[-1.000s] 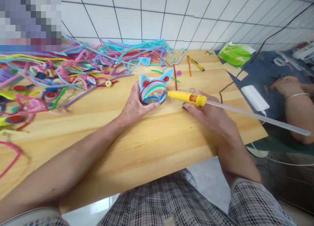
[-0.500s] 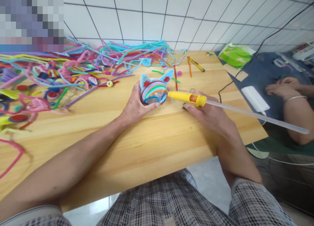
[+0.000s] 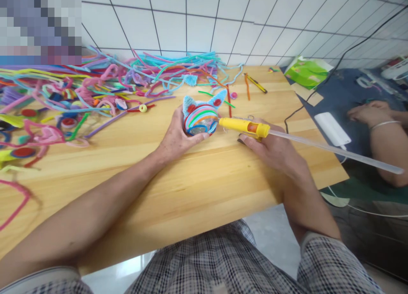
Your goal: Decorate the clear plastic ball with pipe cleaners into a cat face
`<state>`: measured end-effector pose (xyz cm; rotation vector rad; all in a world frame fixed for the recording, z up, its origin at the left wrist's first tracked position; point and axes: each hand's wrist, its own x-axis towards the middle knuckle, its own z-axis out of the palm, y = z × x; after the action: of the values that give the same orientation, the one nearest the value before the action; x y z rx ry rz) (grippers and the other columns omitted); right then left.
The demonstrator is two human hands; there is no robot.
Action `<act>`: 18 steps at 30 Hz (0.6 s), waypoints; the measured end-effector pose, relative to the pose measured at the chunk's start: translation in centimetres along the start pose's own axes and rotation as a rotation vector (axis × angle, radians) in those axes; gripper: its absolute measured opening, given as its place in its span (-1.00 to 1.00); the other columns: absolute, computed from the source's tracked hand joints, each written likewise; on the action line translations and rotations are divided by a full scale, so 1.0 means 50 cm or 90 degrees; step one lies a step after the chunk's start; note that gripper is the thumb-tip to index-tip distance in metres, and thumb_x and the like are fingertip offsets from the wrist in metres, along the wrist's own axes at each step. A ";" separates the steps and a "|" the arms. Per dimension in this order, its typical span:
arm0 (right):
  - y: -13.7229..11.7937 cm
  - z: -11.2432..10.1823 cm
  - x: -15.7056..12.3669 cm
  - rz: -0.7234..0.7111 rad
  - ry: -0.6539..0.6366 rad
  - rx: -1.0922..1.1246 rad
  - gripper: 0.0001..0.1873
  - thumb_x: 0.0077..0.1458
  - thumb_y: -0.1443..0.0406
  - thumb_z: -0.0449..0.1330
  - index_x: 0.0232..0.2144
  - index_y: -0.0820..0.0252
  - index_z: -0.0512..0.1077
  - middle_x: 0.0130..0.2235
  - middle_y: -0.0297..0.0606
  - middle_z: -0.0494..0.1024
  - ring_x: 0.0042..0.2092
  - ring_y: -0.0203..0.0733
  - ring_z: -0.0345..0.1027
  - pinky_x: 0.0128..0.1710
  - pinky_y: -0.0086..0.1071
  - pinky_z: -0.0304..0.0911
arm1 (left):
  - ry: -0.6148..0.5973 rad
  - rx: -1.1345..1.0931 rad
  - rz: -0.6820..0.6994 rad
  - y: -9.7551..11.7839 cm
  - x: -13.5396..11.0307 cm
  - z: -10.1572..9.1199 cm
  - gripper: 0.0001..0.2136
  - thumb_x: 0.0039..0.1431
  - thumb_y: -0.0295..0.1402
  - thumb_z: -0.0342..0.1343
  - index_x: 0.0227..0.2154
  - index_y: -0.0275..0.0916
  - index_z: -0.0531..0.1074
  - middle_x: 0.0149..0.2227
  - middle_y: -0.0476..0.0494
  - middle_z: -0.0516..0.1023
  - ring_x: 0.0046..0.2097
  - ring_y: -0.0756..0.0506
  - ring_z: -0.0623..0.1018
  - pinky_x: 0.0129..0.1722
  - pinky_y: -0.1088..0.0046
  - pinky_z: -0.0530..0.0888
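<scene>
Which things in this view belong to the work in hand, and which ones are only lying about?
In use:
- striped, eared piece, held in the left hand
- yellow glue gun with its clear stick, in the right hand

Lying about, it seems:
- fuzzy stems, possibly material, untouched
- yellow-and-black cutter
- green packet
- white box

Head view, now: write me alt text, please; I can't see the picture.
The left hand holds a striped, blue-eared craft piece, while the right hand points a yellow glue gun at it. Colourful pipe cleaners lie heaped along the back and left of a wooden table, with a yellow utility knife beyond the hands.
</scene>
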<state>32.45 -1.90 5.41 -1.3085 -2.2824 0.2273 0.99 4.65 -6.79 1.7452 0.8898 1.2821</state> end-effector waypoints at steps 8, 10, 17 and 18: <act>-0.008 -0.002 0.002 0.020 -0.008 0.001 -0.93 0.49 0.19 0.26 -0.06 -0.02 0.53 -0.18 -0.22 0.71 -0.18 0.06 0.62 -0.10 -0.09 0.56 | 0.011 0.015 0.008 -0.007 0.000 -0.003 0.07 0.17 0.33 0.59 0.52 0.00 0.20 0.48 -0.40 0.49 0.52 -0.46 0.58 0.58 -0.30 0.53; -0.009 -0.002 0.002 0.018 -0.005 0.004 -0.94 0.48 0.18 0.26 -0.08 -0.02 0.52 -0.19 -0.22 0.71 -0.19 0.04 0.61 -0.11 -0.10 0.56 | 0.009 0.014 0.011 -0.009 0.001 -0.002 0.06 0.18 0.34 0.59 0.53 0.01 0.20 0.48 -0.38 0.49 0.51 -0.45 0.59 0.57 -0.27 0.54; -0.001 -0.003 0.000 0.021 -0.008 0.006 -0.91 0.50 0.16 0.27 -0.03 -0.04 0.55 -0.15 -0.21 0.74 -0.15 0.07 0.65 -0.09 -0.10 0.56 | 0.013 0.003 0.005 -0.006 0.000 0.000 0.07 0.16 0.35 0.59 0.52 0.00 0.20 0.49 -0.38 0.48 0.51 -0.46 0.59 0.57 -0.29 0.54; 0.000 -0.004 -0.001 0.021 -0.011 0.007 -0.90 0.50 0.17 0.27 -0.03 -0.03 0.56 -0.14 -0.20 0.75 -0.15 0.07 0.66 -0.09 -0.10 0.56 | 0.012 0.005 0.005 -0.005 0.000 -0.001 0.07 0.17 0.35 0.59 0.52 0.00 0.20 0.49 -0.39 0.48 0.51 -0.46 0.58 0.58 -0.28 0.54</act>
<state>32.55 -1.94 5.55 -1.3434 -2.2726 0.2636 0.94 4.79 -7.02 1.7466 0.9003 1.3041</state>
